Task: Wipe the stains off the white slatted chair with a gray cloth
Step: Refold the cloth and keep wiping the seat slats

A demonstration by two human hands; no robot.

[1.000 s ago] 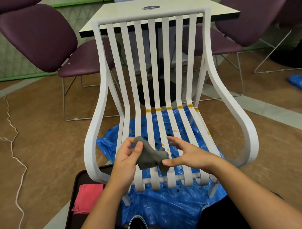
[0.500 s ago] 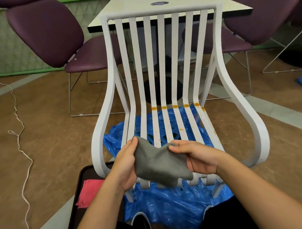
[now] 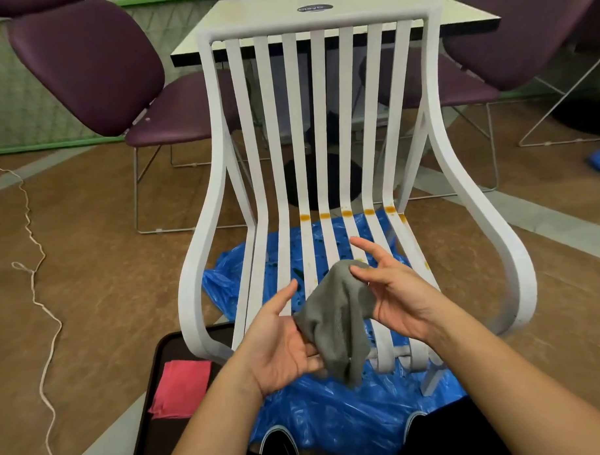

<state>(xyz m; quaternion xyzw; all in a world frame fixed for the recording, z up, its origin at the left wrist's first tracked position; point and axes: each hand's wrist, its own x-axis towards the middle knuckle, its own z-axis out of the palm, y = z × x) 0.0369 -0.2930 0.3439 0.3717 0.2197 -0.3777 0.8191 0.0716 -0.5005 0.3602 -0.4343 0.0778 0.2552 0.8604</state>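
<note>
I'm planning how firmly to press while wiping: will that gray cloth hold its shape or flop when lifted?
Probably floppy: the gray cloth hangs in soft folds below where the right hand pinches it. Likely light, since a fingertip pinch seems to carry most of it. Its surface looks matte and woven, so probably not slippery.

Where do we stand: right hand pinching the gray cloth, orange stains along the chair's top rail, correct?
No: the head view shows the orange stains on the white slatted chair where backrest bends into seat, not its top rail. The right hand pinching the gray cloth: correct.
</note>
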